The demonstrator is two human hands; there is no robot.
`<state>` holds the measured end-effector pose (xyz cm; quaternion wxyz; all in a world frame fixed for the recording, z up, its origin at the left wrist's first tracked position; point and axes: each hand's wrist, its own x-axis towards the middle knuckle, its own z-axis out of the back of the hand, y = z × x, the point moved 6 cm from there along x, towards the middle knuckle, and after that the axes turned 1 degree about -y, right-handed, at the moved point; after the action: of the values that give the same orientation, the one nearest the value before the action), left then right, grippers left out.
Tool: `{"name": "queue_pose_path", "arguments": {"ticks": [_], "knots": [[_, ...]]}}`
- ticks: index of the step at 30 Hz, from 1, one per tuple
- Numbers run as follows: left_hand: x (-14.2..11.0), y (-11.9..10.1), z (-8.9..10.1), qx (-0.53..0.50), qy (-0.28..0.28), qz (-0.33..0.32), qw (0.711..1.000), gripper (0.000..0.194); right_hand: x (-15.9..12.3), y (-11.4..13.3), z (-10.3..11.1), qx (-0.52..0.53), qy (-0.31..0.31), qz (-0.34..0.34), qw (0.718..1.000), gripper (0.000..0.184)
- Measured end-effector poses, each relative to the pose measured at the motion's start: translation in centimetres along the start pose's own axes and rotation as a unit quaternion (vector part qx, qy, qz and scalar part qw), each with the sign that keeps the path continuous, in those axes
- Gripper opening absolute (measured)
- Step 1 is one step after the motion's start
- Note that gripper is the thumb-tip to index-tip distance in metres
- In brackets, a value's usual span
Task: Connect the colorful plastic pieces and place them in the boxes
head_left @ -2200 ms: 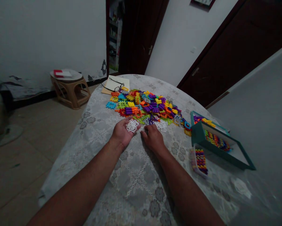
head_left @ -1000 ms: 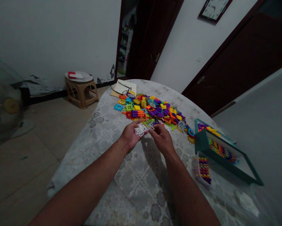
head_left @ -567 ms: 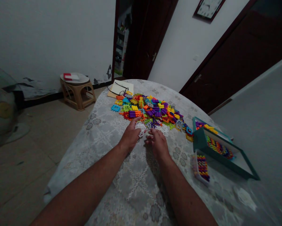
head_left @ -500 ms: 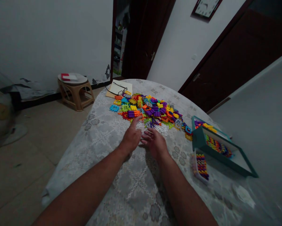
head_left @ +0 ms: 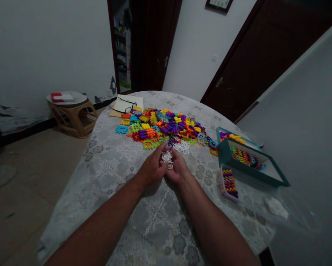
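Both my hands cup a small heap of white plastic lattice pieces [head_left: 167, 158] just in front of the toy pile. My left hand [head_left: 154, 166] curls around the heap from the left. From the right, my right hand [head_left: 178, 166] is wrapped about it, palm turned inward. More white lattice pieces [head_left: 182, 147] lie on the tablecloth a little beyond my right fingers. Behind them spreads a large pile of colourful interlocking plastic pieces [head_left: 168, 127], in purple, orange, yellow, green and blue.
A teal box [head_left: 254, 166] holding rows of colourful pieces stands at the right, its lid [head_left: 219, 133] behind it. Nearer is a clear plastic tub [head_left: 229, 186] of similar pieces. Eyeglasses [head_left: 128, 109] rest on paper at the far left. A stool [head_left: 74, 116] stands beyond the table.
My hands have closed together around white pieces that lay on the cloth beneath them and now hold them gathered. The camera view has shifted right.
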<state>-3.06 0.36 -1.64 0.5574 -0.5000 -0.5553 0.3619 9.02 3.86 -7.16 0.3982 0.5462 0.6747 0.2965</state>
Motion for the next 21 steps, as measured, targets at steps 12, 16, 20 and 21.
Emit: {"name": "queue_pose_path", "arguments": {"ticks": [12,16,20,21], "knots": [[2.5,2.8,4.2,0.19,-0.153,0.035,0.969,0.055,-4.6,5.7,0.9,0.008,-0.019,-0.043,0.999,0.024],[2.5,2.8,3.7,0.254,-0.113,0.072,0.958,0.05,-9.3,12.1,5.4,-0.045,-0.038,0.07,0.996,0.034],[2.4,2.1,3.5,0.332,-0.081,0.117,0.932,0.045,-15.1,20.0,14.3,-0.105,-0.182,0.17,0.963,0.045],[2.6,2.0,3.6,0.349,-0.078,0.116,0.926,0.045,-16.6,22.0,16.8,-0.131,-0.22,0.194,0.947,0.046]]}}
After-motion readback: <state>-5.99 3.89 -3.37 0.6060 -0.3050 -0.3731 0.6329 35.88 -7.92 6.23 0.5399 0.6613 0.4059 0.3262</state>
